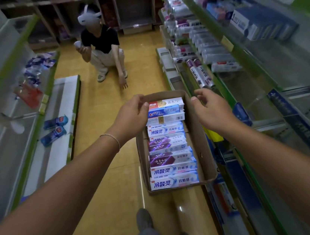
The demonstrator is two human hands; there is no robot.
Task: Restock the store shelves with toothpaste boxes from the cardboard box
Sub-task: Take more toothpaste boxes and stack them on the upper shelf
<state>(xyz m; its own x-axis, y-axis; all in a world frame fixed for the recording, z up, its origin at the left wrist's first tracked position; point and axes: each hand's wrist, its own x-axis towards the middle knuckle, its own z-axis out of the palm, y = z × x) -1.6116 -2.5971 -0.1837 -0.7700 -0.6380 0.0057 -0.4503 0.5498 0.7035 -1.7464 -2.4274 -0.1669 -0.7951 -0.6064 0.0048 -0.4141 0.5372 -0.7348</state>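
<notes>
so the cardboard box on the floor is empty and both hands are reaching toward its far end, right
Not quite. In the head view the cardboard box is full of toothpaste boxes, not empty. The left hand and right hand do reach toward its far end.

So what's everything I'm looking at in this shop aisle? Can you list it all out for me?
cardboard box: one, brown, on the floor by the right shelves
toothpaste boxes: about ten showing, white, blue and purple, in a row inside the cardboard box
right shelves: green-edged, holding pale packs, purple-and-white rolls and dark blue boxes
left shelves: green-edged, with purple and red packets and a blue-capped white bottle
blue packs: two, lying on the low left ledge
crouching person: one, black top, pale trousers, white headset, further down the aisle
floor: yellow-tan, glossy
shoes: two, grey, bottom centre
left hand: at the box's far left edge
right hand: above the box's far right edge
</notes>
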